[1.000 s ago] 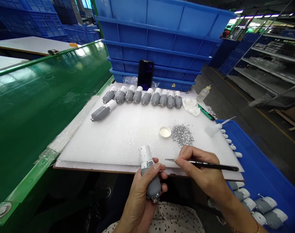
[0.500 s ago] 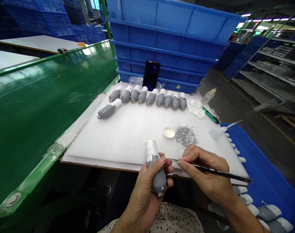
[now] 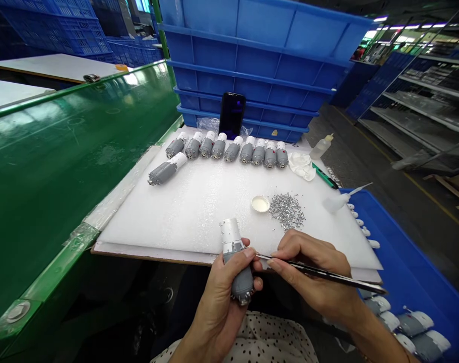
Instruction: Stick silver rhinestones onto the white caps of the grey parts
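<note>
Left hand: thumb and fingers clamped around the grey body of a grey-and-white cylindrical model. The model is held in front of the near edge of the white foam sheet, white end pointing away from the person and grey end toward the lap.

Right hand: thumb and forefinger pinched together on a slim tweezer-like tool, its rear end angled out to the right. The tool's fine tip is at the left fingertips, close beside the model. Contact between tip and model cannot be confirmed, and it is too small to tell whether the tip carries anything.

On the sheet, a scattered pile of small silvery pieces lies just beside a shallow white dish. Further back stands a row of nine similar models; one more model lies in front of the row's left end. A dropper bottle is near the sheet's right edge.

Assessment: the step in hand appears to be fine tool work at the side of the held model. The next move calls for a steady left grip, exposure of the working spot past the thumb, and light, exact control of the tip.
</note>
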The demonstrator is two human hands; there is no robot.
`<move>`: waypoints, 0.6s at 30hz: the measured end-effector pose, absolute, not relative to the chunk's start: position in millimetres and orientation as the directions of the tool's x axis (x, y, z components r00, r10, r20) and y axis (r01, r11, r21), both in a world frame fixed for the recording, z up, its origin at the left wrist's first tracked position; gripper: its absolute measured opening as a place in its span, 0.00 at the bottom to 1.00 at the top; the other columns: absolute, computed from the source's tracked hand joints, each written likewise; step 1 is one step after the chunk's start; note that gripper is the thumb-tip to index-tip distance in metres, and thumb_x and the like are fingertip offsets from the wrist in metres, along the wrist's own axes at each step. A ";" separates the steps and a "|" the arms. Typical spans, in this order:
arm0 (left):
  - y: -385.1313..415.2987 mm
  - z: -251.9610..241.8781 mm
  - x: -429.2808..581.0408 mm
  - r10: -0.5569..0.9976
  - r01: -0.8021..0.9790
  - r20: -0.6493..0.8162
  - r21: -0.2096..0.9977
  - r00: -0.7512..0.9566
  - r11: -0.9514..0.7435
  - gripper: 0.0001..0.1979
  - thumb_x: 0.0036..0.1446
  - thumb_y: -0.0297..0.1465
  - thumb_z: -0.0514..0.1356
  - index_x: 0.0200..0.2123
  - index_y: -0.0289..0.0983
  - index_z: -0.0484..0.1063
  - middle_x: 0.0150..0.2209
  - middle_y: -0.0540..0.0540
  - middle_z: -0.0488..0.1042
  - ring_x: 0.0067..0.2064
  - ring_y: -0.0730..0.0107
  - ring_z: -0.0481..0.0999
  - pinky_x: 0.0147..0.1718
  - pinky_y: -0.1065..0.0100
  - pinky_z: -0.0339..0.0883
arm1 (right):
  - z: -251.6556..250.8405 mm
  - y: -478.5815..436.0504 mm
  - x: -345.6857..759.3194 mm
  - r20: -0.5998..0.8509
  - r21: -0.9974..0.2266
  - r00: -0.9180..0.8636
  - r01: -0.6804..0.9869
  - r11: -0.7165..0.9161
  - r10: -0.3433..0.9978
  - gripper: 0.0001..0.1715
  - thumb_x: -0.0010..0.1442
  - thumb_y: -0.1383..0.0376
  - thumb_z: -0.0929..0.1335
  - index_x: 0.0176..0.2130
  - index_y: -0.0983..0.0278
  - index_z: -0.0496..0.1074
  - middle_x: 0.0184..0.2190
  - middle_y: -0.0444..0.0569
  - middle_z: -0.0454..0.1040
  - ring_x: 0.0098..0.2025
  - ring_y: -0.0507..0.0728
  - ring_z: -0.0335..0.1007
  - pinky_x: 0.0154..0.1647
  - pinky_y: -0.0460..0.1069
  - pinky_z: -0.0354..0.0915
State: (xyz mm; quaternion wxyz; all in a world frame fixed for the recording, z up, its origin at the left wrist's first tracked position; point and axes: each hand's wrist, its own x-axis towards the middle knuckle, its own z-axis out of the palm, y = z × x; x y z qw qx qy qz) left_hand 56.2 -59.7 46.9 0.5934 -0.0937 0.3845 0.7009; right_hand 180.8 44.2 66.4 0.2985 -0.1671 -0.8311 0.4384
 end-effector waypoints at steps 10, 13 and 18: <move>-59.5 47.3 54.8 0.766 -0.862 -0.573 0.504 -0.290 0.051 0.17 0.57 0.28 0.65 0.47 0.32 0.66 0.25 0.50 0.73 0.23 0.78 0.69 0.23 0.77 0.65 | 64.4 44.8 181.2 0.291 -0.857 -0.772 0.053 0.512 0.566 0.09 0.63 0.69 0.69 0.30 0.62 0.70 0.25 0.41 0.68 0.26 0.49 0.63 0.26 0.47 0.57; -59.1 45.1 54.6 0.768 -0.861 -0.571 0.506 -0.289 0.052 0.17 0.57 0.28 0.65 0.48 0.32 0.66 0.25 0.50 0.73 0.23 0.78 0.69 0.23 0.77 0.65 | 64.1 46.4 179.9 0.274 -0.863 -0.774 0.064 0.502 0.570 0.09 0.63 0.67 0.69 0.30 0.62 0.70 0.25 0.42 0.68 0.26 0.50 0.63 0.26 0.47 0.57; -58.4 43.3 55.0 0.774 -0.857 -0.564 0.512 -0.289 0.053 0.17 0.57 0.29 0.65 0.48 0.32 0.66 0.25 0.50 0.73 0.23 0.78 0.69 0.24 0.77 0.65 | 63.9 48.4 179.2 0.263 -0.871 -0.776 0.065 0.488 0.573 0.10 0.63 0.66 0.70 0.29 0.63 0.69 0.25 0.42 0.68 0.26 0.50 0.63 0.26 0.47 0.57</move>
